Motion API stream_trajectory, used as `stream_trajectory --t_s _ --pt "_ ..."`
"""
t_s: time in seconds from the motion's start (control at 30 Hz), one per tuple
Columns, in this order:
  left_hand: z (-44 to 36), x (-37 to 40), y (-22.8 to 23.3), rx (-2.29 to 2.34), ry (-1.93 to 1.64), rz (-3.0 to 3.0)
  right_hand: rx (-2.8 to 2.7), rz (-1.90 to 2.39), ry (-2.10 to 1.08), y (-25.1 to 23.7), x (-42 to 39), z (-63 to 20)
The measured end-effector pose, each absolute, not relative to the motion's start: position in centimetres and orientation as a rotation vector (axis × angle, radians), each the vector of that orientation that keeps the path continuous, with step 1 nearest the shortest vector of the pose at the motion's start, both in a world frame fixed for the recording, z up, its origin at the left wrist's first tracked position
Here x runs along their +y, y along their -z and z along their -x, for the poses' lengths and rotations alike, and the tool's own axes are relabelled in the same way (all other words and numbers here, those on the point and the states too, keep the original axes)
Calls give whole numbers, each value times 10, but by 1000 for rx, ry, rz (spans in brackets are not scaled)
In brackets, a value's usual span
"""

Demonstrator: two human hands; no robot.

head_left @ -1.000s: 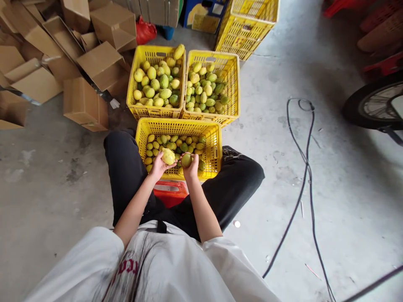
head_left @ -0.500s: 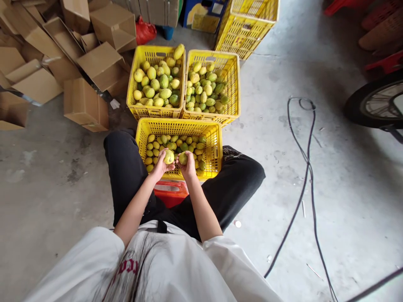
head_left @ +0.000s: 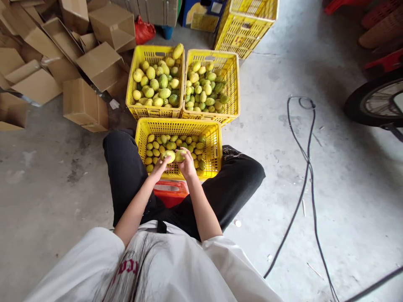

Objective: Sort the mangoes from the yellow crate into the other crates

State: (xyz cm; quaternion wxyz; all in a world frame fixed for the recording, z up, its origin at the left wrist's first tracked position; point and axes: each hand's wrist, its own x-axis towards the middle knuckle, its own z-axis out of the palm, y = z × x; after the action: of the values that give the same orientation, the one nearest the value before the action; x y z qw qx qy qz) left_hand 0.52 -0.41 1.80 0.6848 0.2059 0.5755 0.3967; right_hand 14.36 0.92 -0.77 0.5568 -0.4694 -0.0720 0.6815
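Observation:
My left hand [head_left: 160,167] has its fingers wrapped round a yellow lemon [head_left: 168,156]. Beside it, my right hand [head_left: 187,164] grips a greener lemon [head_left: 180,155]. The two fruits are close together, held over the near yellow crate [head_left: 179,122] between my knees. In that crate several smaller yellow and green lemons [head_left: 189,144] lie on the bottom; my hands hide some of them. Beyond it stand the far left crate [head_left: 129,90] and the far right crate [head_left: 236,84], each holding larger yellow-green lemons.
Cardboard boxes [head_left: 83,102] are heaped at the far left. More yellow crates [head_left: 244,35] stand behind, near a red bag [head_left: 144,31]. A black cable [head_left: 307,176] runs across the floor at right, near a wheel [head_left: 378,100]. Something red [head_left: 171,192] sits between my legs.
Both lemons have turned in my fingers and risen slightly. The fruit in my right hand has shifted a little to the left, closer to the other one.

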Motion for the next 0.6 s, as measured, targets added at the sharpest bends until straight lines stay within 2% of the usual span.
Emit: stream_trajectory --t_s 0.4,0.6 --pt "-7 -6 -18 1314 -1044 -569 -575 1287 -1538 13 1 -142" --pt "-3 2 -9 1520 -1068 -378 -292 1134 -1687 15 5 -135"
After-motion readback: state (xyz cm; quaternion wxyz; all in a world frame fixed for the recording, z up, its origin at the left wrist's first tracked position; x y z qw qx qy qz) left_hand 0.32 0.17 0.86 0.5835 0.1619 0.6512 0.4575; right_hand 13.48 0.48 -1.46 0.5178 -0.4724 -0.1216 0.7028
